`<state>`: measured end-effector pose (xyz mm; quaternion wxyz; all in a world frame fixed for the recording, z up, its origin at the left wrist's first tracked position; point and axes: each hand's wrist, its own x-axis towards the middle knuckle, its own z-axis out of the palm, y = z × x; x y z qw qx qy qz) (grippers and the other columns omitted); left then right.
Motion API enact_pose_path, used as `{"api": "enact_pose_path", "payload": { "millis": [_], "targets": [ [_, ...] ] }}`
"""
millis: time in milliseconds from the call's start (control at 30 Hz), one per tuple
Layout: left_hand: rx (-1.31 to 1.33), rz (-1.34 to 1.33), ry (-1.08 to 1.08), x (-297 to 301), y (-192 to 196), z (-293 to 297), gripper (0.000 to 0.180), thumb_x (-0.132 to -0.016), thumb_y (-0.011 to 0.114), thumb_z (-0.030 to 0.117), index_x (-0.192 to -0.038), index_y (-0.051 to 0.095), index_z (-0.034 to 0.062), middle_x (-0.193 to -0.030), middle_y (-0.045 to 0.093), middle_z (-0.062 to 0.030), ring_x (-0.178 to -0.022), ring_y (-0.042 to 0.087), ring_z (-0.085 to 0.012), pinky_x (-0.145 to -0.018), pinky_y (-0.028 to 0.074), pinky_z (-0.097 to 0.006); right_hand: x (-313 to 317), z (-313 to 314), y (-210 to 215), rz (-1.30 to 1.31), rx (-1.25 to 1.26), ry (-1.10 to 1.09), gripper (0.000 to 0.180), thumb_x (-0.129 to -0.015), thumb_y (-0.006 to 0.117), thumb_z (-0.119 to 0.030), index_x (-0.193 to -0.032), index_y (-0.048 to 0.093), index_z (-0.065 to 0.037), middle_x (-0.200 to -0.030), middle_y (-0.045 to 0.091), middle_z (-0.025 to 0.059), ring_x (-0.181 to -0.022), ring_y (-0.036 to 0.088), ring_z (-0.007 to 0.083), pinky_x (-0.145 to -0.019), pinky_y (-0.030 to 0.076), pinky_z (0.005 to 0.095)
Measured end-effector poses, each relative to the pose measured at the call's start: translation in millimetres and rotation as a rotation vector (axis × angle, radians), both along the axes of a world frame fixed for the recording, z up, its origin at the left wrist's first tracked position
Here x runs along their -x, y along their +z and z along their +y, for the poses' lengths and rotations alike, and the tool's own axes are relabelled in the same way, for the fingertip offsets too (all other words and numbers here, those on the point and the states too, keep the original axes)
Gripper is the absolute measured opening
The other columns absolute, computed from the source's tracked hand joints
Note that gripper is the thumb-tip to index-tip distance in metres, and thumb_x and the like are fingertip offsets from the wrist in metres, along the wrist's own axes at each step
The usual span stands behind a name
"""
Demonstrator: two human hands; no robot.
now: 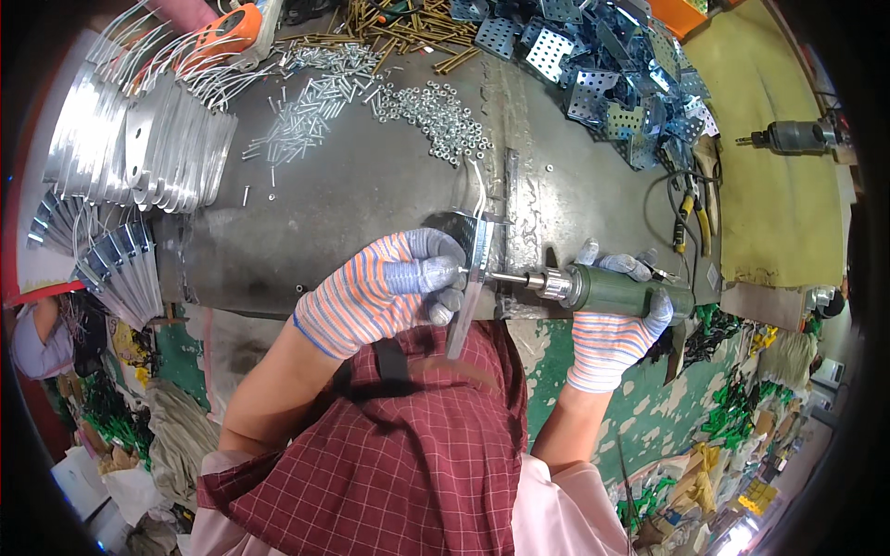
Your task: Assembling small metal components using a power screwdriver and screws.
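Note:
My left hand [375, 287], in a striped glove, pinches a flat metal strip [464, 320] with white wires [479, 185] at its far end. A dark plate [450, 224] is set against the strip. My right hand [612, 343], also gloved, is wrapped around a green cylindrical power screwdriver [607, 289]. The driver lies level, its bit [508, 277] pointing left and reaching the strip beside my left fingertips. Whether the bit sits in a screw head or nut is hidden. Both hands are at the near edge of the dark metal workbench [343, 222].
Loose screws [311, 107] and nuts [440, 116] lie on the bench, with long brass-coloured screws [408, 28] behind. Perforated metal brackets [593, 93] are heaped far right, near yellow-handled pliers [686, 208]. Wired metal strips [139, 144] stand stacked left. Another power driver [797, 137] rests right.

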<state>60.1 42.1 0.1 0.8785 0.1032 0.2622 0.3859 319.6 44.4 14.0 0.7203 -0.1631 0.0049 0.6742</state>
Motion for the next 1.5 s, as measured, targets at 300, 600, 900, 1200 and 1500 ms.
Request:
{"api": "enact_pose_path", "payload": {
  "millis": [300,600,900,1200,1500],
  "targets": [
    [-0.126,0.138,0.068,-5.7,8.7,-3.0,0.017,-0.087,0.064,0.009,-0.103,0.059,0.0039,-0.084,0.064,-0.0084,-0.072,0.064,-0.0178,-0.062,0.052,-0.028,1.3,-0.5,-0.7,-0.009,-0.024,0.005,0.039,-0.074,0.073,-0.017,-0.11,0.059,-0.006,-0.091,0.058,0.0021,-0.091,0.055,0.02,-0.114,0.022,0.0508],
    [-0.437,0.93,0.419,-41.5,25.7,-30.1,0.011,-0.089,0.064,0.009,-0.097,0.06,0.0026,-0.084,0.063,-0.0034,-0.073,0.057,-0.0087,-0.066,0.048,-0.024,2.3,-0.5,4.7,-0.015,-0.026,-0.009,0.04,-0.074,0.072,-0.017,-0.111,0.059,-0.006,-0.089,0.056,0.0012,-0.091,0.054,0.0195,-0.114,0.02,0.0509],
    [-0.812,1.237,0.528,-40.7,8.1,-31.4,0.024,-0.086,0.067,0.013,-0.105,0.056,0.0032,-0.084,0.06,-0.0085,-0.074,0.057,-0.0167,-0.068,0.047,-0.03,10.0,-3.2,20.3,-0.026,-0.123,-0.037,0.043,-0.073,0.072,-0.015,-0.113,0.06,-0.007,-0.087,0.054,0.0,-0.091,0.053,0.0176,-0.116,0.018,0.0485],
    [-0.517,1.016,0.243,-16.5,6.7,-45.3,0.049,-0.084,0.071,0.019,-0.12,0.043,0.0015,-0.099,0.059,-0.0146,-0.096,0.061,-0.021,-0.083,0.05,-0.034,-1.6,0.7,-9.7,-0.094,0.008,-0.032,0.056,-0.074,0.075,-0.023,-0.122,0.055,-0.004,-0.095,0.06,0.0052,-0.096,0.056,0.0229,-0.115,0.017,0.0537],
    [-0.473,1.019,0.213,-12.7,8.0,-43.0,0.052,-0.085,0.07,0.021,-0.123,0.041,0.0002,-0.111,0.056,-0.0181,-0.105,0.058,-0.0267,-0.093,0.046,-0.039,8.6,5.7,-9.9,-0.132,0.026,-0.051,0.051,-0.073,0.074,-0.021,-0.118,0.056,-0.004,-0.091,0.062,0.0075,-0.094,0.059,0.0254,-0.113,0.022,0.0561]
  ]
}}
